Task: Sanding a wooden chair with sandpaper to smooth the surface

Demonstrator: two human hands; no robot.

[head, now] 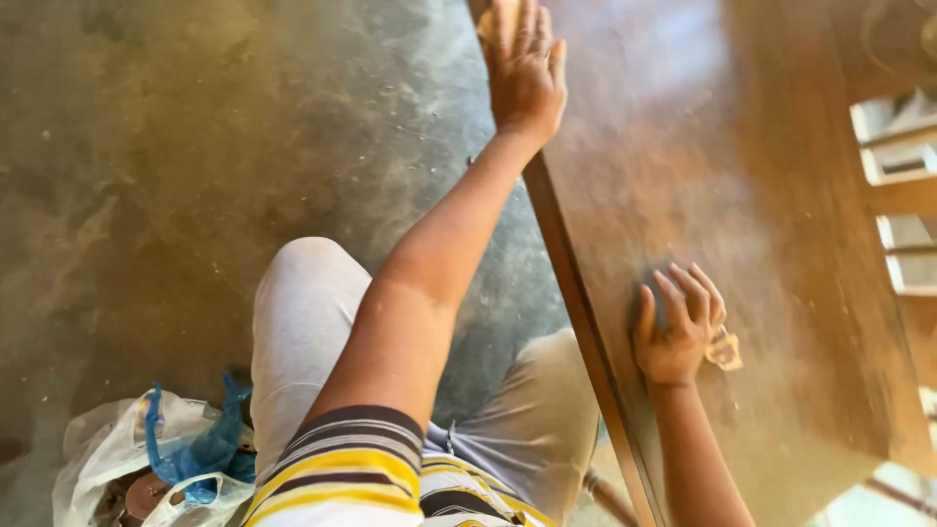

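1. The left hand [525, 73] lay open, flat on the edge of the wooden panel [742, 195].
2. The right hand [675, 327] pressed a small sandpaper scrap [724, 351] onto the panel, fingers curled over it.
3. A white plastic bag [107, 454] on the floor [176, 166] held blue plastic [200, 449] and a brown round object [144, 493].

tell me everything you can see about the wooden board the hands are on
The wooden board is a long, flat brown panel with a darker raised edge strip facing the person. Its surface looks dusty and dull, paler where it is rubbed, with light glare near the top. It runs diagonally above a concrete floor. The left hand lies flat by its far edge; the right hand presses a small tan scrap, likely sandpaper, on it.
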